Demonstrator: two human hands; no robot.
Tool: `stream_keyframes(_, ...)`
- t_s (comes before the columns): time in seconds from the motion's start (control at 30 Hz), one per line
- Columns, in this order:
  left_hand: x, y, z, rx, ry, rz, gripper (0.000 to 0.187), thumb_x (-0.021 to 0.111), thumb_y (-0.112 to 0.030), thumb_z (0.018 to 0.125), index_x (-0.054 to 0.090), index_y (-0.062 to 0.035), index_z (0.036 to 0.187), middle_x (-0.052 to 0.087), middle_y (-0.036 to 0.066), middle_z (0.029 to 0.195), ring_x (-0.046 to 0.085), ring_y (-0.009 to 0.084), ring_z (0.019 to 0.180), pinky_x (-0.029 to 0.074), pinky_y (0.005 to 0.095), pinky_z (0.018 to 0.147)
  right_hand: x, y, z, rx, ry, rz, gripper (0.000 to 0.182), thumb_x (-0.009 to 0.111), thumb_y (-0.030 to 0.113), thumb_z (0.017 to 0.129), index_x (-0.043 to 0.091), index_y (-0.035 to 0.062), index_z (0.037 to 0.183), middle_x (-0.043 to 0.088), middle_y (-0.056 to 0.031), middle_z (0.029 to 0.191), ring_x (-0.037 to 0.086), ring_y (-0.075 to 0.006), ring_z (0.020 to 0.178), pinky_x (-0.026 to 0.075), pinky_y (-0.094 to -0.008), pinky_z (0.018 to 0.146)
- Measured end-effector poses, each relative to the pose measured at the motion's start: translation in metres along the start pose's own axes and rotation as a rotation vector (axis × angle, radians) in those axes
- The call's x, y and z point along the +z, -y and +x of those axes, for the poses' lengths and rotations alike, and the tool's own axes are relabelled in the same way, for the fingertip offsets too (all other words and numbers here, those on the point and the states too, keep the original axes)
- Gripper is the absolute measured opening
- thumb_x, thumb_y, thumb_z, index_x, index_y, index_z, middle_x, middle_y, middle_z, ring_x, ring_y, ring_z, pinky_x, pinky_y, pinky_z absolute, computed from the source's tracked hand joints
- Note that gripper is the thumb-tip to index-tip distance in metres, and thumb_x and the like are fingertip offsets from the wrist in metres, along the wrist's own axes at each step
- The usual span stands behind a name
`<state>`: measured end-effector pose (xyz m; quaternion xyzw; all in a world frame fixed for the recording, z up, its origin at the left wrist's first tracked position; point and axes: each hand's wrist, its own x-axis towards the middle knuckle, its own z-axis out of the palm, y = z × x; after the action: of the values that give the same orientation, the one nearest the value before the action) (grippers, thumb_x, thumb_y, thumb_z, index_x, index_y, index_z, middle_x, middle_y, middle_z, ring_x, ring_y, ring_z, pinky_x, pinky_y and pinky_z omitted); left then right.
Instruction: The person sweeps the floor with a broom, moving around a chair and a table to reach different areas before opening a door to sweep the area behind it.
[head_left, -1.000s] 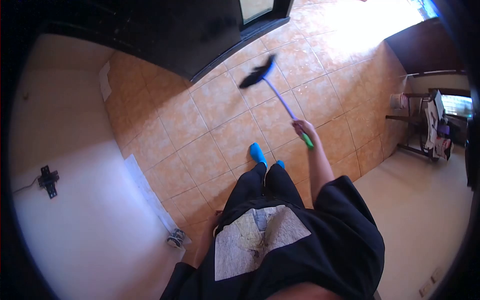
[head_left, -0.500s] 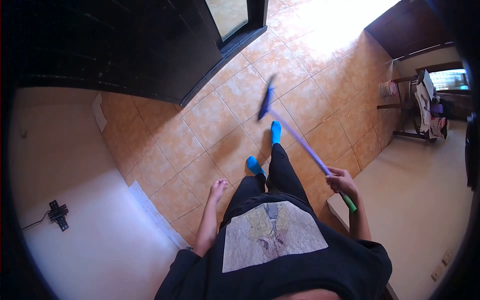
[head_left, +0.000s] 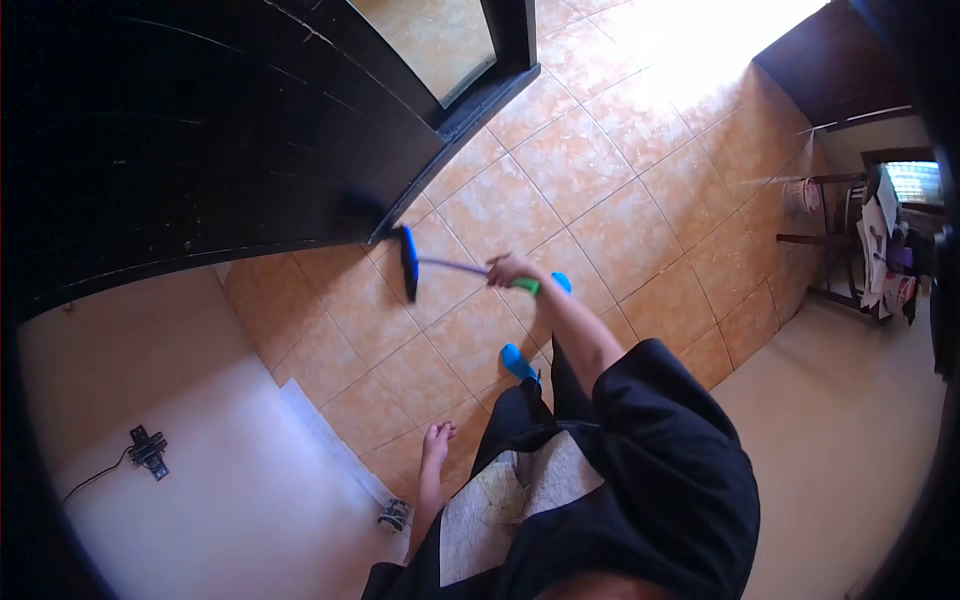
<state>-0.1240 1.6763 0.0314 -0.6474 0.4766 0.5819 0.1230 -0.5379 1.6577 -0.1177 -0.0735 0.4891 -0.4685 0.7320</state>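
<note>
My right hand is wrapped round the handle near the green grip of a broom. The broom has a purple handle and a narrow blue head with a dark lower edge. Its head is down at the tiled floor, close to the bottom corner of a dark wooden cabinet or door panel. My left hand hangs low at my side, fingers curled in, with nothing visible in it. My feet in blue socks stand on the tiles.
A pale wall with a small black fixture and cord is on the left. At the right, a dark wooden chair holds papers and cloth, beside a white bucket. Bright light falls on the far floor.
My right arm has swung across my body to the left. The broom head has travelled left and slightly nearer, to the dark panel's corner. My left hand stays low.
</note>
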Motion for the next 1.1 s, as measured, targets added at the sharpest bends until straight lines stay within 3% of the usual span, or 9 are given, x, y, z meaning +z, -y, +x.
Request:
stream_keyframes(0.07,0.01,0.0,0.005,-0.022,0.007,-0.064,0.02,0.045,-0.015,0.081,0.048,-0.0002,0.094,0.054,0.008,0.087,0.052,0.0135,0.077,0.043,0.024,0.069,-0.038,0.051,-0.045,0.089,-0.16,0.147,0.043,0.049,0.001,0.074,0.033,0.001,0.113,0.058,-0.0202,0.075,0.054,-0.0178,0.049,0.04,-0.0251,0.036)
stream_keyframes(0.2,0.03,0.002,0.013,0.036,0.134,0.003,0.02,0.045,-0.015,0.081,0.048,-0.0001,0.094,0.054,0.008,0.088,0.052,0.0137,0.079,0.043,0.0241,0.07,-0.117,0.085,-0.097,0.034,-0.42,0.089,0.05,0.056,0.002,0.068,0.034,-0.0013,0.114,0.057,-0.0164,0.066,0.043,-0.0075,0.039,0.034,-0.0189,0.032)
stream_keyframes(0.43,0.044,-0.037,0.03,0.06,0.176,0.033,0.02,0.045,-0.014,0.081,0.048,0.0001,0.094,0.053,0.008,0.088,0.052,0.0136,0.082,0.043,0.0234,0.071,-0.203,0.023,-0.181,0.004,-0.355,0.615,0.012,0.046,0.011,0.077,0.048,0.0001,0.082,0.048,-0.0035,0.054,0.034,-0.0023,0.033,0.026,-0.015,0.027)
stream_keyframes(0.63,0.041,-0.059,0.047,0.092,0.137,-0.065,0.02,0.044,-0.014,0.081,0.048,-0.0002,0.094,0.053,0.007,0.086,0.052,0.013,0.081,0.042,0.0233,0.071,-0.137,-0.002,-0.326,-0.196,-0.606,0.635,0.023,0.043,0.008,0.078,0.042,0.0057,0.101,0.044,-0.0007,0.059,0.03,-0.0004,0.034,0.025,-0.0121,0.027)
stream_keyframes(0.73,0.05,-0.064,0.048,0.089,0.152,-0.038,0.02,0.044,-0.014,0.081,0.048,-0.0004,0.094,0.053,0.007,0.086,0.052,0.0131,0.08,0.042,0.0235,0.071,-0.103,0.005,-0.362,-0.24,-0.575,0.774,0.032,0.044,0.01,0.078,0.038,0.0073,0.109,0.043,0.0001,0.059,0.027,-0.0009,0.033,0.024,-0.0116,0.027)
stream_keyframes(0.83,0.062,-0.067,0.042,0.087,0.176,0.032,0.02,0.045,-0.014,0.081,0.048,-0.0004,0.094,0.054,0.008,0.087,0.052,0.0136,0.08,0.042,0.0239,0.072,-0.122,0.029,-0.333,-0.366,-0.372,0.724,0.028,0.044,0.012,0.078,0.041,0.0055,0.106,0.043,0.0002,0.056,0.029,-0.001,0.033,0.024,-0.0123,0.027)
stream_keyframes(0.93,0.068,-0.074,0.035,0.098,0.217,0.132,0.02,0.045,-0.015,0.081,0.048,-0.0003,0.094,0.054,0.009,0.088,0.052,0.0143,0.082,0.042,0.0244,0.072,-0.169,0.073,-0.237,-0.356,-0.569,0.474,0.019,0.05,0.019,0.075,0.051,0.0,0.079,0.043,-0.0006,0.048,0.033,-0.0048,0.03,0.025,-0.0178,0.027)
stream_keyframes(1.0,0.068,-0.079,0.031,0.101,0.223,0.172,0.02,0.044,-0.015,0.081,0.048,-0.0001,0.095,0.054,0.01,0.089,0.052,0.0153,0.084,0.042,0.025,0.073,-0.211,0.104,-0.161,-0.332,-0.508,0.36,0.024,0.049,0.021,0.075,0.051,-0.0014,0.067,0.039,-0.0006,0.042,0.034,-0.0071,0.03,0.025,-0.0199,0.028)
stream_keyframes(1.1,0.064,-0.102,0.013,0.049,0.174,0.197,0.021,0.044,-0.014,0.081,0.047,0.0,0.096,0.054,0.01,0.09,0.052,0.0158,0.083,0.042,0.0249,0.074,-0.247,0.142,-0.104,-0.232,-0.377,0.606,0.015,0.049,0.015,0.076,0.047,0.0001,0.073,0.05,-0.0051,0.055,0.037,-0.0049,0.034,0.031,-0.016,0.031)
